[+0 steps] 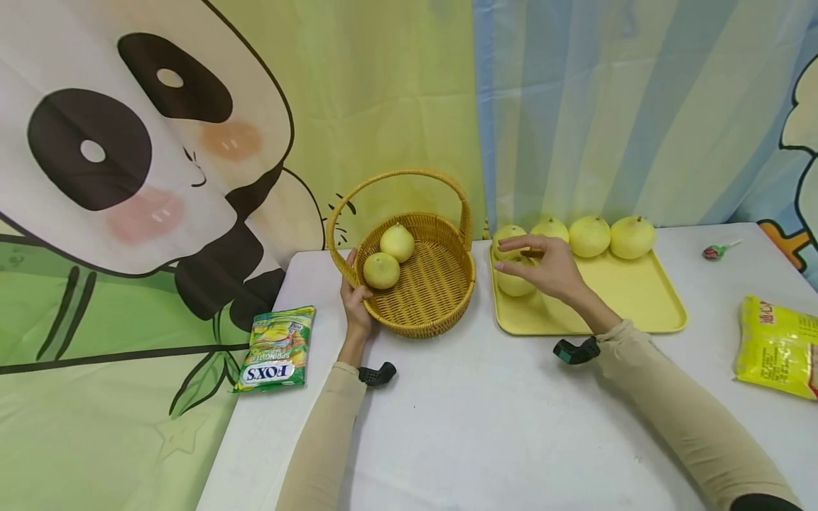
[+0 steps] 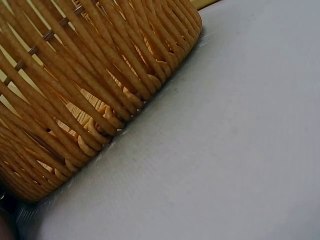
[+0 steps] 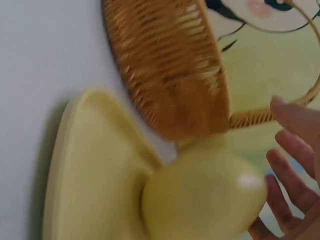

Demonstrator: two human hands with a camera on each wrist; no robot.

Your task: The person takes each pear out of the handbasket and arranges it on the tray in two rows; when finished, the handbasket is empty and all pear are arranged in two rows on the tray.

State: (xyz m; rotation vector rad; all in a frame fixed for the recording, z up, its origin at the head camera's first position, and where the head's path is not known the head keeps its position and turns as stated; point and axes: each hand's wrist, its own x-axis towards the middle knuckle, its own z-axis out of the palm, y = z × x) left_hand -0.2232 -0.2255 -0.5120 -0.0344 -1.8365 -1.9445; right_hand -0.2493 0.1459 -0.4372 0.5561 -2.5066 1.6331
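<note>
A wicker basket point(image 1: 447, 312) with a tall arched handle stands left of centre, holding two round pale-yellow fruits point(image 1: 381, 271). My left hand point(image 1: 355, 305) grips its left side, thumb near the rim; in the left wrist view the woven wall point(image 2: 100, 70) fills the upper left. To the right, a yellow tray point(image 1: 620, 298) bears several similar fruits along its back and left edges. Over its left end hovers my right hand point(image 1: 552, 268), fingers and thumb spread apart above the front-left fruit point(image 1: 513, 284). In the right wrist view the fingers point(image 3: 292, 187) are beside that fruit point(image 3: 200, 195), not gripping it.
A green Fox's candy bag point(image 1: 277, 349) lies at the table's left edge. On the far right are a yellow packet point(image 1: 776, 348) and a wrapped lollipop point(image 1: 713, 252). A printed curtain point(image 1: 396, 92) hangs close behind the table point(image 1: 473, 426).
</note>
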